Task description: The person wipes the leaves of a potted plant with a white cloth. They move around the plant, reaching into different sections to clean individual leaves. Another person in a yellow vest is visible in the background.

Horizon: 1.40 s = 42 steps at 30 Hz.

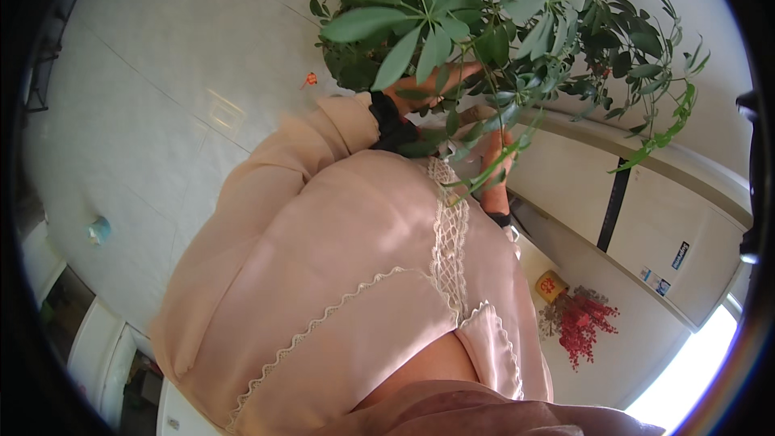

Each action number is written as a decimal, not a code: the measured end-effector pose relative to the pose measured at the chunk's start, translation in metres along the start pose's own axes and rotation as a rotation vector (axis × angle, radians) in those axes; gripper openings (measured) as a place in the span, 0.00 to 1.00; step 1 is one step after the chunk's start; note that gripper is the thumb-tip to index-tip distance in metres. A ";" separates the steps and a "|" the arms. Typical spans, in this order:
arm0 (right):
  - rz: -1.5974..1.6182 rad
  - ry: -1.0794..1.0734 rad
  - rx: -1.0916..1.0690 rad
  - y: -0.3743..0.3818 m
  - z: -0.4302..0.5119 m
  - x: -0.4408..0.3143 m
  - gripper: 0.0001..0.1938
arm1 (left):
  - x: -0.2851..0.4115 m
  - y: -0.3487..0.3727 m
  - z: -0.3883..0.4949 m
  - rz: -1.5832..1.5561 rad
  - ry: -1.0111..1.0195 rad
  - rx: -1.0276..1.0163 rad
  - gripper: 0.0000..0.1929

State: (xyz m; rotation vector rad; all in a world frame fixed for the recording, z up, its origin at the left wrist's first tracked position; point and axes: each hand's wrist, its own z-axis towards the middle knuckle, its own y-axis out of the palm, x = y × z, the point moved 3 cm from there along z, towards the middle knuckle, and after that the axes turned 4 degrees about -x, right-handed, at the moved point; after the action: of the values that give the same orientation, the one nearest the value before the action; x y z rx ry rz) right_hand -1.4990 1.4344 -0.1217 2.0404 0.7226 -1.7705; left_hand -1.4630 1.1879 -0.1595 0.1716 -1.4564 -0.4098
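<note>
A potted-type umbrella plant (427, 18) with broad green leaflets fills the top of the view; its pot is not clearly seen. My left hand (433, 86) reaches in among the lower leaves, past a black cuff, and its fingers are partly hidden. My right hand (497, 148) is below the foliage on the right, with leaves in front of it and a black band at the wrist. What either hand touches or holds is hidden. A thin green shoot (484, 178) hangs across the right forearm. My pale pink garment (363, 224) with lace trim fills the middle.
Pale floor tiles (145, 60) lie to the left, with a small red ornament (310, 79) near the plant. A blue-and-white object (98, 231) is farther left. At right are a white appliance (672, 224) and a yellow pot (551, 286) with red berry sprigs (584, 321).
</note>
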 end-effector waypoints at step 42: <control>-0.728 -0.697 -0.034 0.125 0.011 -0.069 0.22 | 0.032 0.008 0.006 -0.765 0.024 0.082 0.22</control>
State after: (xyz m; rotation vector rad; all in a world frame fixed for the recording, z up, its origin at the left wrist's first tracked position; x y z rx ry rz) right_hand -1.4413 1.3163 -0.0648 1.0162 1.3153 -2.5968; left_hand -1.4660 1.1848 -0.1265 0.8081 -1.3449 -0.9588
